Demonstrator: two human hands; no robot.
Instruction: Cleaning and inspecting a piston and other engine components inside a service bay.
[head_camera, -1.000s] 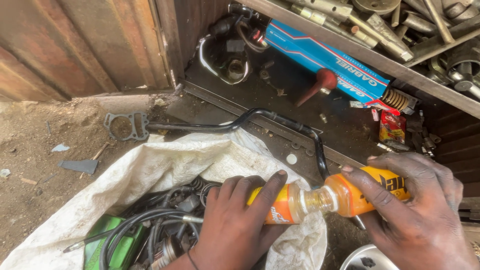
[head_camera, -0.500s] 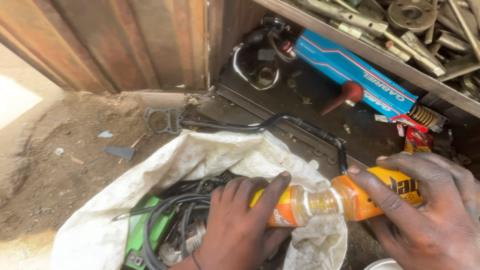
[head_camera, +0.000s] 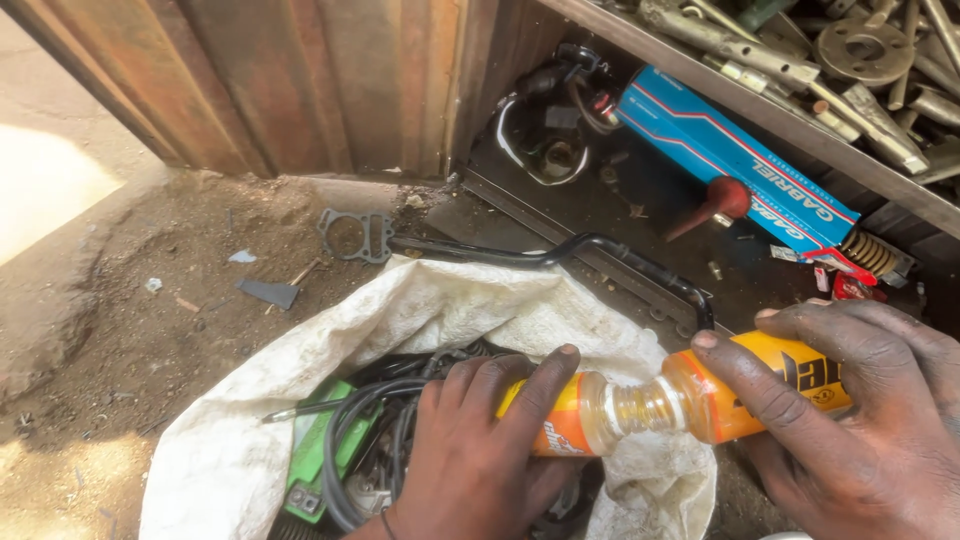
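My left hand (head_camera: 470, 450) grips a small clear plastic bottle with an orange label (head_camera: 570, 415), held sideways over an open white sack (head_camera: 440, 310). My right hand (head_camera: 860, 420) holds a larger yellow-orange bottle (head_camera: 760, 390), also on its side. The two bottle mouths meet neck to neck between my hands. Clear liquid shows in the necks. Inside the sack lie black cables (head_camera: 370, 420) and a green part (head_camera: 325, 440).
A bent black metal bar (head_camera: 560, 255) lies behind the sack. A blue long box (head_camera: 730, 160) and a red-handled tool (head_camera: 715, 205) rest on a dark lower shelf. Metal parts (head_camera: 850, 60) fill the upper shelf. A grey gasket (head_camera: 352, 235) lies on the dirt ground by the rusty wall.
The view has shifted left, showing more dirt ground and wall. Both hands keep the two bottles joined neck to neck over the sack.
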